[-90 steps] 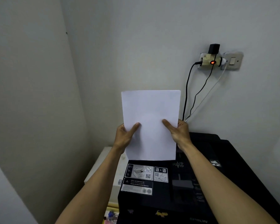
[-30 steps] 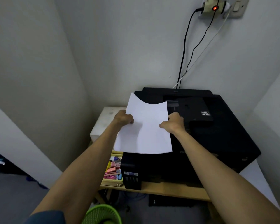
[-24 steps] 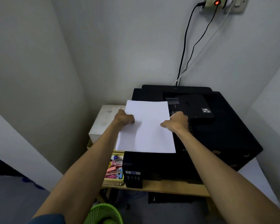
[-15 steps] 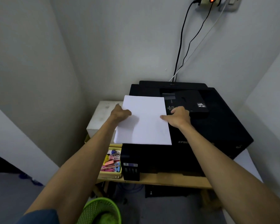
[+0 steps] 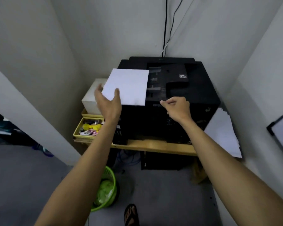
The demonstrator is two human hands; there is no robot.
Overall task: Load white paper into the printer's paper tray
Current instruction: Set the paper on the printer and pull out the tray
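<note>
A stack of white paper point(image 5: 131, 85) lies flat over the left part of the black printer's point(image 5: 199, 98) top. My left hand point(image 5: 109, 105) holds its near-left corner, thumb on top and fingers underneath at the left edge. My right hand point(image 5: 178, 108) hovers over the printer's front edge, just right of the paper and apart from it, fingers loosely curled and holding nothing. No open paper tray shows on the printer.
The printer stands on a wooden table point(image 5: 153, 145) in a narrow wall corner. Left of it are a white box point(image 5: 90, 98) and a yellow tray point(image 5: 77, 129) of small items. More white sheets point(image 5: 222, 131) lie at the right. A green basket point(image 5: 111, 181) stands on the floor.
The paper came down from upright in both hands onto the printer's top. My right hand has let go and drawn back to the right. The view has tilted downward.
</note>
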